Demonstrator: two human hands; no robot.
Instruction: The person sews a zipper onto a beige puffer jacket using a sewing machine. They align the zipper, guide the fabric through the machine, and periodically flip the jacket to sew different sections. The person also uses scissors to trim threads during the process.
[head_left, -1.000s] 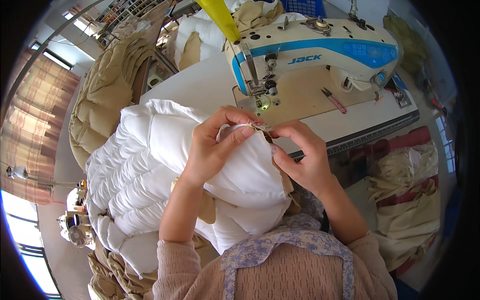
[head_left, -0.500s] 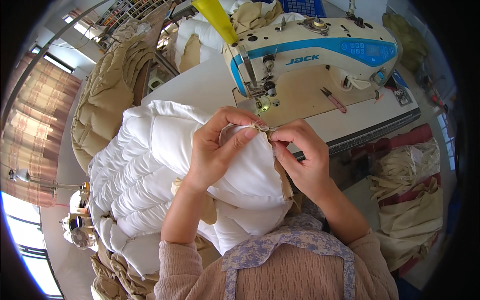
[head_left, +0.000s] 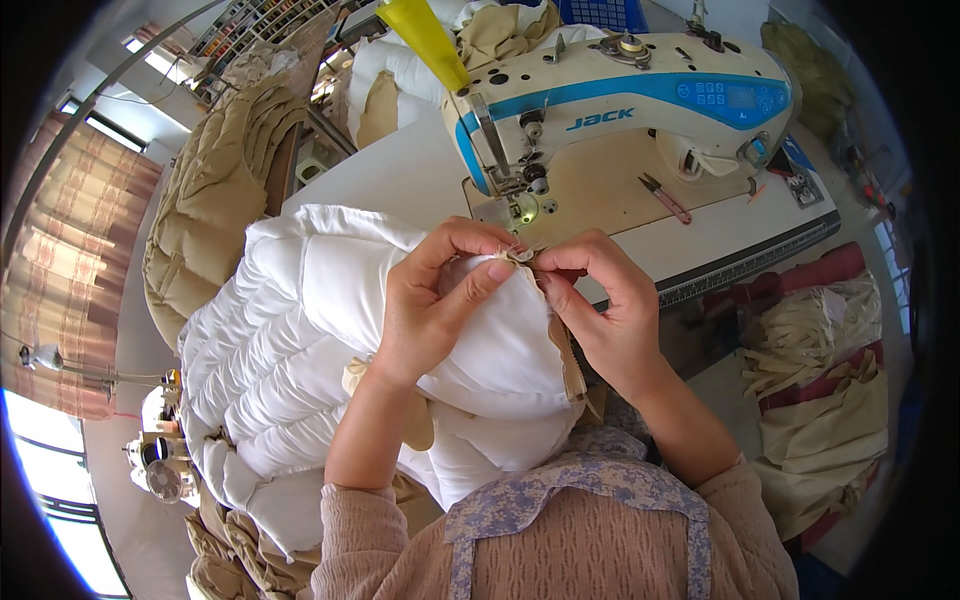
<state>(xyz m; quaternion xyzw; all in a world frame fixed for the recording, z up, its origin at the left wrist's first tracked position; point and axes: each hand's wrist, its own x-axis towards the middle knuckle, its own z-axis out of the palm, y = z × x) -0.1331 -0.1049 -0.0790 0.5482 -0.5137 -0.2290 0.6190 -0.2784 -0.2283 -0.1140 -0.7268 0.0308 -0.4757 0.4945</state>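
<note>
A white quilted, padded garment piece (head_left: 330, 340) spreads over the table edge and my lap. Its beige edge, with a zipper tape (head_left: 570, 365) along it, runs down the right side. With thumb and fingers closed, my left hand (head_left: 435, 295) pinches the upper corner of this edge. Right beside it, my right hand (head_left: 600, 305) pinches the beige edge between thumb and forefinger. Both hands are just in front of the sewing machine's needle area (head_left: 522, 208), apart from it. Exactly how the layers lie between my fingertips is hidden.
The white and blue sewing machine (head_left: 620, 110) stands behind my hands, with red-handled thread snips (head_left: 666, 200) on its bed. Beige quilted pieces (head_left: 215, 190) hang at the left. Beige fabric pieces (head_left: 815, 430) and a plastic bag (head_left: 820, 325) lie at the right.
My right hand has shifted slightly left, its fingertips nearer the left thumb. Both hands keep their pinch on the garment edge, and the head view has tilted a little.
</note>
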